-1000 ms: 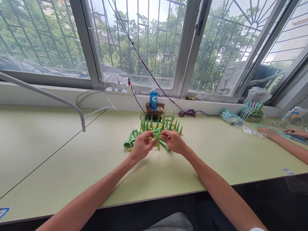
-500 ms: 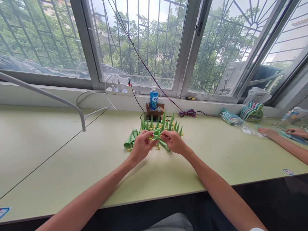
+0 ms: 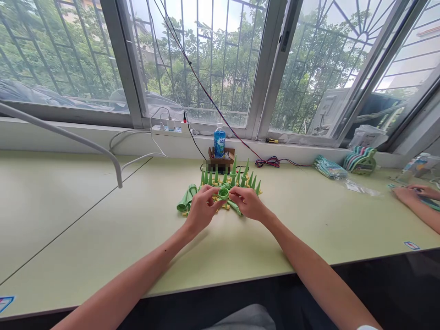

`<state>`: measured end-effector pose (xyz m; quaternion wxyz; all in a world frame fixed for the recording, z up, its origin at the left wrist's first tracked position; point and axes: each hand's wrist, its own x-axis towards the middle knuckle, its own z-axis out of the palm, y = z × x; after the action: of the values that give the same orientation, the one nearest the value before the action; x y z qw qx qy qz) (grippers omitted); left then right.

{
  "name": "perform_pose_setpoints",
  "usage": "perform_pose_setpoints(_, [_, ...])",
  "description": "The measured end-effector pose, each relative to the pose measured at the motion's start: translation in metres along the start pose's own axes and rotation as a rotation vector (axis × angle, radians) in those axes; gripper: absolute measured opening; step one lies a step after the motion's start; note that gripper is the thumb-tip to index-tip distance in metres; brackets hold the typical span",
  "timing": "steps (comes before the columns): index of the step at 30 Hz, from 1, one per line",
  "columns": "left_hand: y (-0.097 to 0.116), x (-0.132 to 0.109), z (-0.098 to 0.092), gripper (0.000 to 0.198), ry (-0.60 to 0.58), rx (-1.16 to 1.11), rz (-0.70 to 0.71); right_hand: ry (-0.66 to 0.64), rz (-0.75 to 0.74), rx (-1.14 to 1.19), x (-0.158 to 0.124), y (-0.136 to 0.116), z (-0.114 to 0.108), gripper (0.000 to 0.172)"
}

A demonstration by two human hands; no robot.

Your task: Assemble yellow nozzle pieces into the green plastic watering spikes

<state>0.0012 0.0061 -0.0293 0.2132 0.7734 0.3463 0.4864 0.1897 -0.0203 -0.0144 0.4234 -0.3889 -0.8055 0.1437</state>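
My left hand (image 3: 202, 206) grips the left side of a green plastic cup-shaped piece (image 3: 223, 193), its round opening turned up toward me. From the other side, the fingers of my right hand (image 3: 249, 203) pinch the same piece at its rim. Behind my hands stand several pointed green spikes (image 3: 233, 170) with small yellow parts at their bases. Left of my left hand lie green cone-shaped tubes (image 3: 186, 200). Another green tube (image 3: 235, 207) lies beneath my right fingers.
A blue bottle (image 3: 219, 142) stands by a small cardboard box (image 3: 229, 156) at the back. Coiled cable (image 3: 268, 161) and packaged green items (image 3: 330, 167) lie rightward. Another person's hand (image 3: 407, 194) is far right. A white curved tube (image 3: 85, 142) hangs at left.
The green piece has tilted a little, its opening now facing more toward me. At the far right, the other person's hands have moved to the right.
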Motion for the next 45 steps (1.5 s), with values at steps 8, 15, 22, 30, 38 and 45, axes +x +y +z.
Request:
perform_pose_setpoints(8, [0.0017, -0.0008, 0.0003, 0.019, 0.01, 0.008, 0.045, -0.004, -0.004, -0.01, -0.0004, 0.0001, -0.0003, 0.019])
perform_pose_setpoints(15, [0.0032, -0.0006, 0.0001, 0.014, 0.026, 0.024, 0.11, -0.01, 0.0, -0.014, -0.0007, 0.0, 0.0001, 0.021])
perform_pose_setpoints(22, [0.0049, -0.001, -0.0013, 0.013, 0.03, 0.051, 0.155, -0.013, -0.002, 0.0, -0.0003, -0.0025, -0.0011, 0.023])
perform_pose_setpoints(30, [0.002, -0.0012, -0.0011, 0.014, 0.03, 0.04, 0.192, -0.014, 0.0, 0.0, -0.0003, -0.0046, -0.001, 0.024])
perform_pose_setpoints(38, [0.0037, -0.0015, -0.0015, 0.016, 0.03, 0.073, 0.209, -0.019, 0.004, 0.005, -0.0009, -0.0055, -0.0013, 0.023])
perform_pose_setpoints(45, [0.004, -0.0024, -0.0026, 0.02, 0.025, 0.134, 0.235, -0.019, 0.013, 0.016, -0.0001, -0.0053, -0.001, 0.026])
